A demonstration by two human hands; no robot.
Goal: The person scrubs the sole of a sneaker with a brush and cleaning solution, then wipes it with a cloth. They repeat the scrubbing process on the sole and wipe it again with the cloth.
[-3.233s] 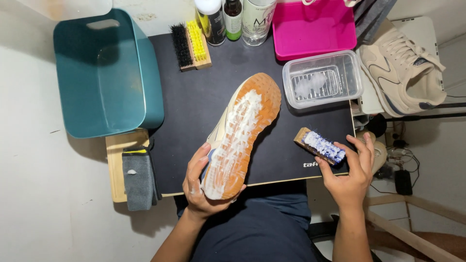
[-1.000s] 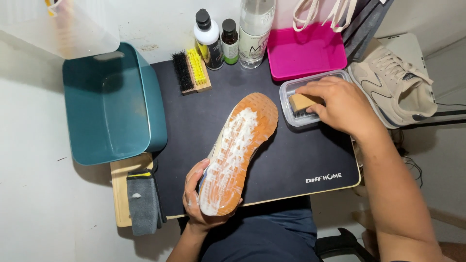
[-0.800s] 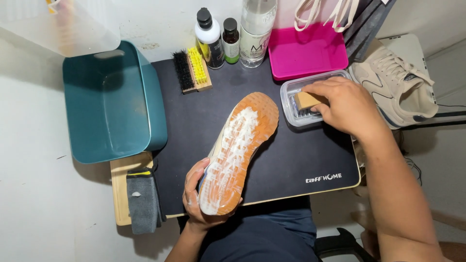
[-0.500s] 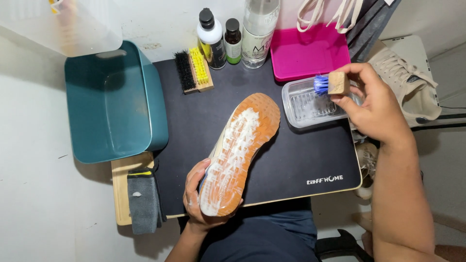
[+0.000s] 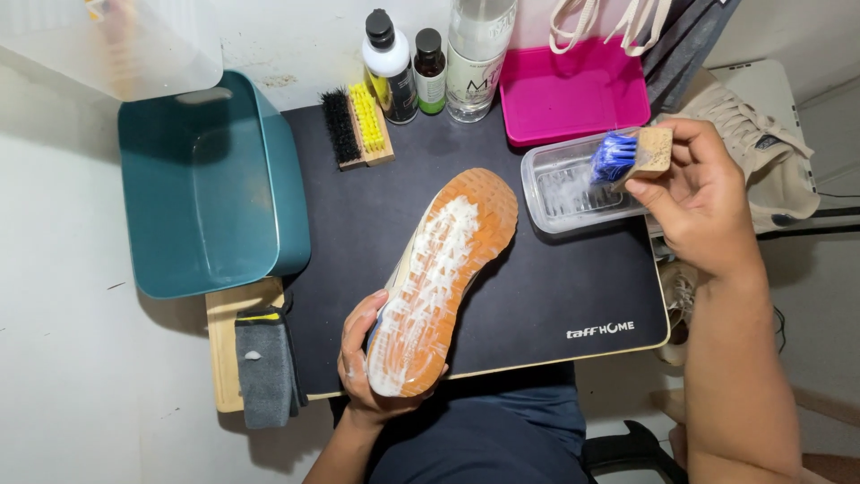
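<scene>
Foaming water (image 5: 573,193) in clear tub (image 5: 537,170)

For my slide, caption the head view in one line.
Left hand steadies a soapy sneaker sole; right hand holds a blue-bristled brush over a clear tub.

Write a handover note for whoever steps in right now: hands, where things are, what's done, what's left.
Left hand: grips the shoe at one end, sole up, on the black mat.
Right hand: holds the blue brush over the clear tub, bristles toward it.
Done: white foam covers most of the sole.
Left: the orange rim looks foam-free; the foam is not wiped off. Second shoe waits at right.
</scene>
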